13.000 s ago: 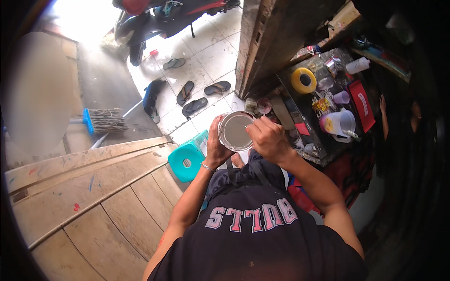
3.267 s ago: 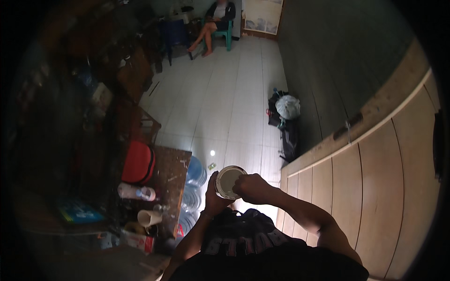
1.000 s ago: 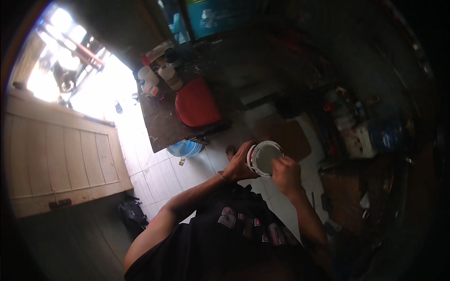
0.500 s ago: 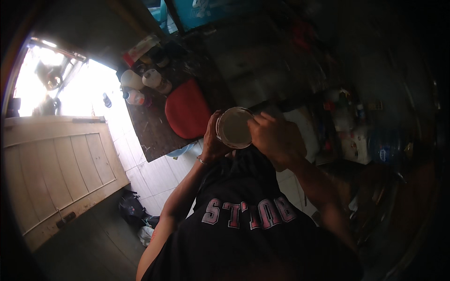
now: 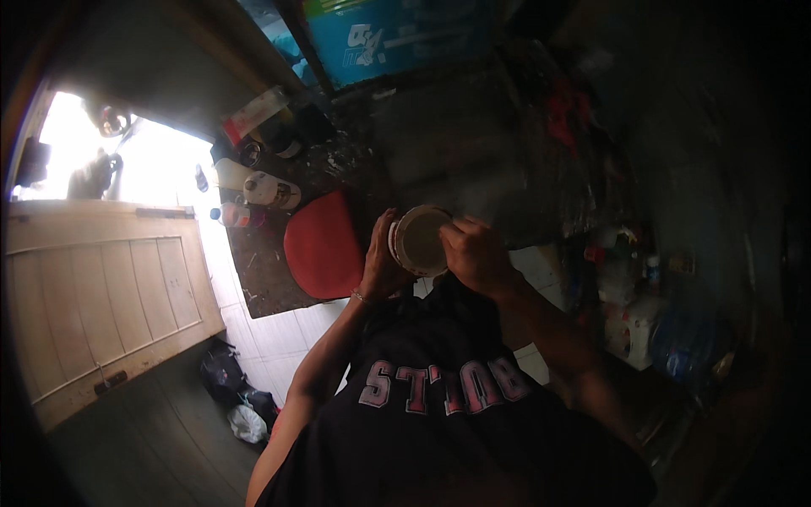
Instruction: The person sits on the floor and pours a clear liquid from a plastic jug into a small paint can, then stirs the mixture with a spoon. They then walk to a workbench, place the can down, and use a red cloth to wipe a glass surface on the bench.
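Note:
My left hand (image 5: pixel 380 258) grips the side of a round can (image 5: pixel 414 239) with a pale rim and grey contents, its mouth facing up. My right hand (image 5: pixel 475 255) is closed at the can's right side, fingertips over the mouth; what they hold, if anything, I cannot make out. Beyond the can, a dark, stained table (image 5: pixel 252 270) carries a red rounded padded item (image 5: pixel 319 245). Several bottles and containers (image 5: pixel 270 191) stand at its left end, beside a red-and-white box (image 5: pixel 252 115).
A wooden door (image 5: pixel 106 287) stands at the left by a bright doorway (image 5: pixel 156 156). A black bag (image 5: pixel 221 372) and white plastic bag (image 5: pixel 247 422) lie beside it on the tiled floor (image 5: pixel 296 338). At the right are cluttered items and a blue water jug (image 5: pixel 684 346). A teal panel (image 5: pixel 405 42) is at the top.
Since half a second ago the view has shifted slightly, with the table lower in it. Both hands remain at the can. Earlier frames faced a sunlit doorway and a room with a seated person.

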Available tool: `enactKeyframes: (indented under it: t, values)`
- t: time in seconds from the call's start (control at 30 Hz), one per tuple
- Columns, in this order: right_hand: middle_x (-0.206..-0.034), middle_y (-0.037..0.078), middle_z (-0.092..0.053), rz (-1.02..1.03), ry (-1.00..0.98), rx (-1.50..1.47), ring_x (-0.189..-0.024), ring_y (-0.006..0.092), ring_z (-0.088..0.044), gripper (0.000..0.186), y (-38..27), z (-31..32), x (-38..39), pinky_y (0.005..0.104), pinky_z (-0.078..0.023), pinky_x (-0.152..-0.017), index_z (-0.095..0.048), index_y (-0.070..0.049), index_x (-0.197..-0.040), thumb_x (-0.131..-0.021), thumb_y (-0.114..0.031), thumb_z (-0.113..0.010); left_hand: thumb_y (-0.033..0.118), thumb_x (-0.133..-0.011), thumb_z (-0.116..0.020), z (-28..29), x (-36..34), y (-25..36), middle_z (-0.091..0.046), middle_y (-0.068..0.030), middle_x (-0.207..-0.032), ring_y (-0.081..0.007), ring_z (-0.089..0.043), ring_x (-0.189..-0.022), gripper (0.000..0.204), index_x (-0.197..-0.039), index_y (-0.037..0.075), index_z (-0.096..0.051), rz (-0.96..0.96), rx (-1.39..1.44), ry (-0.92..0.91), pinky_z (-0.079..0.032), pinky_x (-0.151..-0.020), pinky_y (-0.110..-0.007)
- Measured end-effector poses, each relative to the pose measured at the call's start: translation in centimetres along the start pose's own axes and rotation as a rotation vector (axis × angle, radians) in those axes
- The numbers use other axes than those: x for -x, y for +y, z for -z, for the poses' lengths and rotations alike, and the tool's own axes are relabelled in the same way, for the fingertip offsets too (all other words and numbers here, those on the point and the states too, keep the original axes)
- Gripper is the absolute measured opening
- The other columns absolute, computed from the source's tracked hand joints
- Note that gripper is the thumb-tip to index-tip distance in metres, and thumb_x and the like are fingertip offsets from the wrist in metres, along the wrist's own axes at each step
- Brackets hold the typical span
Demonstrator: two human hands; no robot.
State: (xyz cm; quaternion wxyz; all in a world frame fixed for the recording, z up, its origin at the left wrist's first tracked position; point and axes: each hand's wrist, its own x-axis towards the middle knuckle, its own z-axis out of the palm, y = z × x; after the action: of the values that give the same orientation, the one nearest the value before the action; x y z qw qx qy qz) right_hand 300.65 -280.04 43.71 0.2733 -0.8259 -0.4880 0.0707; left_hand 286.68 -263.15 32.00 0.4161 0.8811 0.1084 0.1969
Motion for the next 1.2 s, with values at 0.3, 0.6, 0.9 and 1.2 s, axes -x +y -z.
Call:
enactKeyframes:
  t: [0.3, 0.6, 0.9, 1.2]
  values:
    - [-0.083, 0.015, -0.072, 0.132, -0.062, 0.046, -0.085, 0.0346, -0.073, 0.008, 10.0, 5.8, -5.8, 0.0458, -0.059, -0.075, -0.068, -0.004, -0.081, -0.085, -0.011, -0.068, 0.037, -0.06, -0.101, -4.3, -8.7, 4.4, -0.049, -0.0216, -0.153, -0.0396, -0.047, -0.145, 0.122, -0.155, 0.001, -0.033, 0.042, -0.051, -0.027, -0.044, -0.117, -0.048]
    - [-0.071, 0.017, -0.07, -0.26, -0.091, -0.362, -0.068, 0.0297, -0.072, 0.018, 11.5, 3.4, -4.3, 0.0456, -0.054, -0.065, -0.072, 0.0, -0.078, -0.088, -0.014, -0.068, 0.035, -0.059, -0.101, -5.2, -11.8, 3.1, -0.049, -0.0238, -0.151, -0.0472, -0.048, -0.14, 0.121, -0.151, -0.004, -0.034, -0.172, -0.214, 0.133, -0.042, -0.116, -0.053]
    - [-0.065, -0.001, -0.064, -0.497, 0.189, -0.747, -0.057, 0.0058, -0.05, 0.022, 5.4, 5.4, -4.3, 0.0299, -0.042, -0.054, -0.077, 0.005, -0.095, -0.097, -0.015, -0.07, 0.042, -0.058, -0.102, -1.9, -8.4, 2.6, -0.055, -0.0176, -0.145, -0.0351, -0.057, -0.134, 0.12, -0.152, 0.004, -0.037, 0.164, -0.038, 0.292, -0.049, -0.11, -0.045]
    - [-0.075, -0.001, -0.068, -0.362, 0.357, -0.596, -0.071, 0.0036, -0.055, 0.019, -1.0, 12.9, -4.2, 0.0237, -0.042, -0.064, -0.078, 0.004, -0.1, -0.097, -0.014, -0.072, 0.033, -0.056, -0.1, 2.1, -8.3, 5.8, -0.06, -0.0188, -0.139, -0.0354, -0.061, -0.129, 0.12, -0.152, 0.003, -0.035, 0.325, 0.224, 0.249, -0.051, -0.107, -0.045]
